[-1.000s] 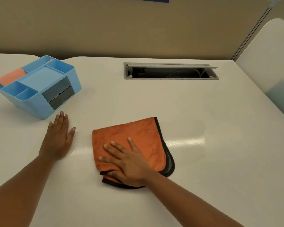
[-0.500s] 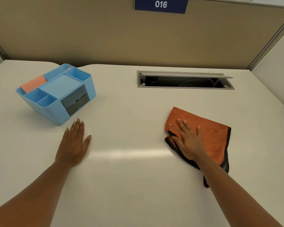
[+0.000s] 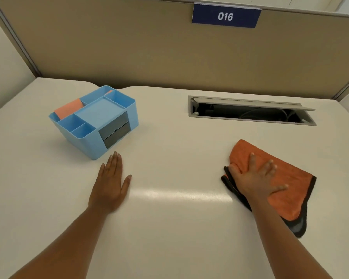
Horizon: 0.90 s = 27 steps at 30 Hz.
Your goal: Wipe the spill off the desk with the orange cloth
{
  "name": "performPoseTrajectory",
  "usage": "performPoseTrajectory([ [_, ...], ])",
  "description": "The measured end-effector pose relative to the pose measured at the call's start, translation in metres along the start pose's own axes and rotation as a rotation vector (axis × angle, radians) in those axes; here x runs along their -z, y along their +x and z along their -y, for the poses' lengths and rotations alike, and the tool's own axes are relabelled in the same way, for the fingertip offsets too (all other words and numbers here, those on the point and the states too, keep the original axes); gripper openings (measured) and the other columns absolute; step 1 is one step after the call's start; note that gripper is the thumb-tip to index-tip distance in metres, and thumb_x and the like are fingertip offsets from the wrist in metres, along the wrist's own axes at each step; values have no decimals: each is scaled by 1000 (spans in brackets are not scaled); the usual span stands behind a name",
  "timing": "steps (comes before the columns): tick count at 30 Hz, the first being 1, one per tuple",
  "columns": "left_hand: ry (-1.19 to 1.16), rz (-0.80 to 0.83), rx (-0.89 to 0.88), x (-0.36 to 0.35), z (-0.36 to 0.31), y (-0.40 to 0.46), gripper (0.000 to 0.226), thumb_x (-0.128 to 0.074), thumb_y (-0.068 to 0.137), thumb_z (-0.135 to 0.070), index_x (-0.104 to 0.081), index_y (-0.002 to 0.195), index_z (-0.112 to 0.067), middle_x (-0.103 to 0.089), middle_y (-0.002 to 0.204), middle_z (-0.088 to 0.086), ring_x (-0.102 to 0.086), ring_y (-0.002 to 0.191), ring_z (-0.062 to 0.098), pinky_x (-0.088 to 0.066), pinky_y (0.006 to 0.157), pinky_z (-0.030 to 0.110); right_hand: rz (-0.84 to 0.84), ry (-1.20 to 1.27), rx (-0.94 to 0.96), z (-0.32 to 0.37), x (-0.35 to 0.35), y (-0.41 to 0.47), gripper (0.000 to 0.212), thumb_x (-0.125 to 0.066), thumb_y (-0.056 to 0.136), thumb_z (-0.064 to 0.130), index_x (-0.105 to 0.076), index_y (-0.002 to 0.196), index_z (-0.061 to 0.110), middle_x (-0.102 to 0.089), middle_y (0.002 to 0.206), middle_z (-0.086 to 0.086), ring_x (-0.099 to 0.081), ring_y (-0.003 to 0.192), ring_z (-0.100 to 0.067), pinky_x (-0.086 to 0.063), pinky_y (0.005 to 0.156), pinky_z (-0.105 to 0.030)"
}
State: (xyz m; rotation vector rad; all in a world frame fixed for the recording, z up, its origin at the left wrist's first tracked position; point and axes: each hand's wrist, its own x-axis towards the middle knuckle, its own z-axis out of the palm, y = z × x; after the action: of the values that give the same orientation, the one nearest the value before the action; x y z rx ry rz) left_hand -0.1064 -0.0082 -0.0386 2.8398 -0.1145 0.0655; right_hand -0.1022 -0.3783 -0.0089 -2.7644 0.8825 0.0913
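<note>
An orange cloth (image 3: 288, 184) with a dark border lies folded on the white desk (image 3: 179, 218), right of centre. My right hand (image 3: 254, 178) presses flat on the cloth's left part, fingers spread. My left hand (image 3: 111, 184) rests flat on the bare desk, fingers together, well left of the cloth. I see no spill on the desk, only a bright glare band between the hands.
A light blue desk organiser (image 3: 95, 119) with grey drawers and an orange pad stands at the back left, just beyond my left hand. An open cable hatch (image 3: 250, 110) is set into the desk behind the cloth. A tan partition (image 3: 149, 47) with a "016" sign (image 3: 226, 16) backs the desk.
My right hand slid the cloth from the desk's middle to the right, and it now lies slightly farther back. My left hand stayed flat in place.
</note>
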Motion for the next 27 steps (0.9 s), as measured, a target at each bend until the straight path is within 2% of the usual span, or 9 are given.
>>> performPoseTrajectory([
  [6,-15,-19,2,1,-2,0,80,-3,78,-54,5,142,-7,3,156,8,7,141,12,2,116,32,-14,1,50,42,-4,36,65,-18,88,60,-4,145,35,6,158,-7,9,144,-31,5,105,-73],
  [11,-36,-42,14,-1,-2,0,78,-5,79,-53,7,142,-7,5,156,9,8,141,13,3,116,29,25,-33,200,97,-13,43,84,-20,78,78,1,146,32,8,158,-9,10,145,-29,7,106,-69],
  [17,-65,-52,16,0,-3,-1,74,-5,81,-51,13,141,-11,11,155,5,12,140,12,5,115,27,79,-54,431,180,-35,23,94,-26,73,82,3,146,31,12,157,-8,14,144,-29,11,105,-69],
  [23,-77,-61,28,1,-4,-1,71,-4,81,-53,22,136,-16,21,148,-2,16,139,10,7,113,25,121,-68,679,241,-52,-9,76,-33,85,63,-1,146,31,9,158,-7,11,145,-27,10,107,-67],
  [27,-57,-47,69,2,-5,1,71,2,76,-57,27,132,-20,29,143,-5,21,135,8,12,109,23,156,-66,815,263,-62,-33,71,-31,87,59,-4,146,31,7,158,-5,11,145,-25,12,106,-67],
])
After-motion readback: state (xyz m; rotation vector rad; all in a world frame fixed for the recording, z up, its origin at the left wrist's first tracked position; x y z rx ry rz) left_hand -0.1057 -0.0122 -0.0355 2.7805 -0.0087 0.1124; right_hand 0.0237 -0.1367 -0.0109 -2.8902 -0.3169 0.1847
